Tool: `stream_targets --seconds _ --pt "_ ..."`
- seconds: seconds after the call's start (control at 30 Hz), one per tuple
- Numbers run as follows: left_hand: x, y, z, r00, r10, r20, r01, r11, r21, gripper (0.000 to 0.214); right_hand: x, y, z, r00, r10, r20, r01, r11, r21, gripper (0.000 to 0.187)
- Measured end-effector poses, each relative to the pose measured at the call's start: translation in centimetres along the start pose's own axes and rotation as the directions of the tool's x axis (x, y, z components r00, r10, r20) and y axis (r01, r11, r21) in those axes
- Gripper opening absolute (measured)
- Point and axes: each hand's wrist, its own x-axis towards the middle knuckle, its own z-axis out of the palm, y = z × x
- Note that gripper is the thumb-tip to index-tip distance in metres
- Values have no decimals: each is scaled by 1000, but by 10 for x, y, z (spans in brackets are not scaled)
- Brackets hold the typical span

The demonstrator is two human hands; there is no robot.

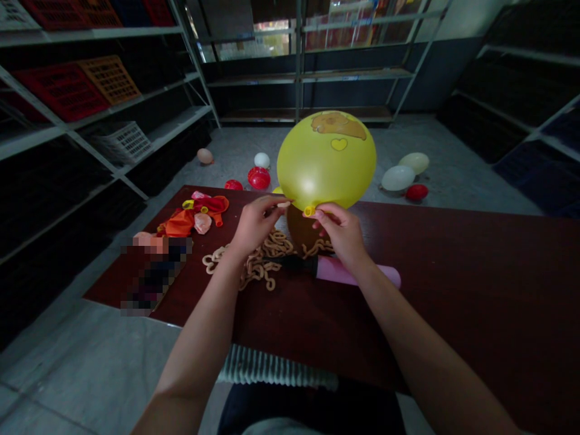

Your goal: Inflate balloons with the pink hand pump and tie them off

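Observation:
A big inflated yellow balloon (pixel 324 163) with a brown animal print and a small heart hangs over the table. Its rolled neck opening is pinched between the thumb and fingers of my right hand (pixel 339 232). My left hand (pixel 258 223), left of the neck, is closed in a pinch on a small pale beige piece (pixel 284 205), coloured like the cords below. Under my hands lies a loose heap of curly beige cords (pixel 258 269). A pink hand pump (pixel 338 270) with a black front end lies below my right hand, partly covered by my wrist.
Uninflated balloons (pixel 181 223) in red, orange and pink lie on the left of the dark table (pixel 475 290), near a blurred-out object (pixel 158 275). Inflated red balloons (pixel 259 178) and white balloons (pixel 399 178) rest on the floor. Shelves with plastic crates (pixel 63 90) stand around.

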Motion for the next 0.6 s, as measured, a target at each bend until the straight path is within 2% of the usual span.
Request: stream_targets --seconds 0.07,0.13,0.23,0.3,0.37,0.5,0.6 --pt "-4 13 1 996 39 -86 -50 991 -125 27 0 0 1 1000 0 5 0 1000 -11 19" --pt "-9 25 5 986 87 -140 -110 980 -165 21 0 1 1 1000 3 3 -3 1000 -28 17" --pt "-16 36 13 974 214 -78 -223 968 -117 9 1 3 1 1000 -1 -15 0 998 -67 15" --pt "-17 38 17 959 281 -20 -282 952 -117 13 1 4 1 999 -30 -23 27 994 -110 11" --pt "-16 38 19 946 325 -12 -324 938 -122 21 1 4 1 997 -71 -14 68 987 -143 8" --pt "-14 35 20 937 348 -12 -348 935 -66 31 -1 4 1 995 -97 25 100 980 -171 8" --pt "-15 35 20 960 274 -61 -278 958 -76 28 -2 2 3 997 -61 56 69 984 -165 11"
